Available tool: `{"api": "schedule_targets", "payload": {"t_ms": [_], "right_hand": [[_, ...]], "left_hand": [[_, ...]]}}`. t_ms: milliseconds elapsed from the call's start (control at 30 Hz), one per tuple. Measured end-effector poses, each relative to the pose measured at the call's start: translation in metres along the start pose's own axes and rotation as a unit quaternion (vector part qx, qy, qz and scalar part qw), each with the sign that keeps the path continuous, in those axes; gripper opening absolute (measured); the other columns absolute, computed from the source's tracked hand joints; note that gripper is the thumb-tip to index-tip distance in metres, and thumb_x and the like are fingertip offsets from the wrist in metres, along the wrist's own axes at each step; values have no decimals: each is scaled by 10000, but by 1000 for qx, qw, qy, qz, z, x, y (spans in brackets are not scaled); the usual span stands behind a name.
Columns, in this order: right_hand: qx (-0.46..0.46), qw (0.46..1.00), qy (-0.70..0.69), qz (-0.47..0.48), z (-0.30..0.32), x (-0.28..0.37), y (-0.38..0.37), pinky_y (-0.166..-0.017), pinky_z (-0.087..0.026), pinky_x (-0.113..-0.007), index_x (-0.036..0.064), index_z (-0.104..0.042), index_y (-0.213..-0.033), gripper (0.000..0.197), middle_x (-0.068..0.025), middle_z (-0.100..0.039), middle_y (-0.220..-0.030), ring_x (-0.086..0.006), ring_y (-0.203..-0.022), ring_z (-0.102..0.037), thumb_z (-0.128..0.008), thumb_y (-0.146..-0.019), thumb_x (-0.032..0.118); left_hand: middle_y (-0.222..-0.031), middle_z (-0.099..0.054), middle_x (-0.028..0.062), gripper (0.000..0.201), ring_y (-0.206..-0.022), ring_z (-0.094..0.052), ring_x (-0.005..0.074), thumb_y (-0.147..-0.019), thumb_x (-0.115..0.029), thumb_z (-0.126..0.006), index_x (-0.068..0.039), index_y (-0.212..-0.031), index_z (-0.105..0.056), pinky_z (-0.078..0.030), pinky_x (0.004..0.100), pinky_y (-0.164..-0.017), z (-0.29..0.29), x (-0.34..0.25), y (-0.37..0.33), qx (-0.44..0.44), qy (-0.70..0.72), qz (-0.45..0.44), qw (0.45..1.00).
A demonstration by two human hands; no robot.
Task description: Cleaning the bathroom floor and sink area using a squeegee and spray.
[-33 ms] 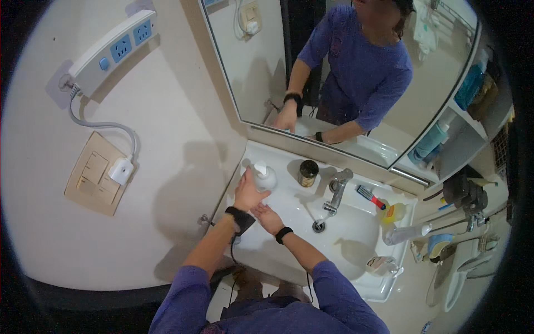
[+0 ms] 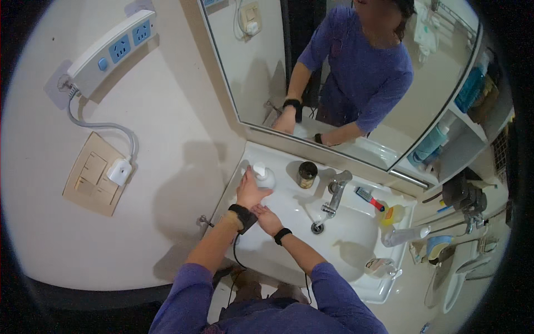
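Note:
A white pump bottle (image 2: 266, 178) stands at the sink's back left corner. My left hand (image 2: 253, 193) is against its near left side, fingers along the left and thumb stretched across the front, so it appears to grip the bottle. Part of the fingers is hidden. My right hand (image 2: 269, 221) is just below, palm turned up and fingers extended, its fingertips close to my left wrist. Nothing lies visibly in that palm. Both wrists wear black bands, and a dark box-like piece with a cable hangs at the left one.
Around the white sink (image 2: 356, 245) are a dark-lidded jar (image 2: 306, 174), a chrome faucet (image 2: 337, 195), a red-handled brush (image 2: 371, 199), a yellow bottle (image 2: 391, 214) and clear bottles (image 2: 403, 235). A mirror cabinet (image 2: 345, 83) rises behind; a power strip (image 2: 114, 53) hangs on the left wall.

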State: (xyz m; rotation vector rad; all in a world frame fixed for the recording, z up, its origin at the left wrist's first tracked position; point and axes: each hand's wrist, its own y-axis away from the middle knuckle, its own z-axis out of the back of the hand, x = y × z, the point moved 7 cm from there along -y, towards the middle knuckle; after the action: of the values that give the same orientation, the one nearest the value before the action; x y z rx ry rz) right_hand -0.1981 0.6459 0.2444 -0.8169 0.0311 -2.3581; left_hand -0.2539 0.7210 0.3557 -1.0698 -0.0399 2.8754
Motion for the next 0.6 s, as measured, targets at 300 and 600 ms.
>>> {"api": "schedule_targets", "payload": {"t_ms": [300,600], "right_hand": [[11,999,-31,6,3,-23,0,-989,-331,-383,24,-442,-1215,449,-133,-436,-1275,-267,-1101,-468,-462,-768,57],[-172,933,185,-257,54,-92,11,-1073,-191,-408,101,-243,-1381,518,-53,-209,-1446,-256,-1330,-191,-356,-875,109]], "left_hand": [[-1068,-524,201,664,-991,-513,360,-549,-224,-776,23,-1087,-474,-433,407,-836,-15,-8,-24,-79,12,-7,997],[-1018,-581,188,597,-936,-584,291,-613,-241,-768,-30,-1104,-502,-465,360,-814,90,-35,45,-44,149,41,987]]}}
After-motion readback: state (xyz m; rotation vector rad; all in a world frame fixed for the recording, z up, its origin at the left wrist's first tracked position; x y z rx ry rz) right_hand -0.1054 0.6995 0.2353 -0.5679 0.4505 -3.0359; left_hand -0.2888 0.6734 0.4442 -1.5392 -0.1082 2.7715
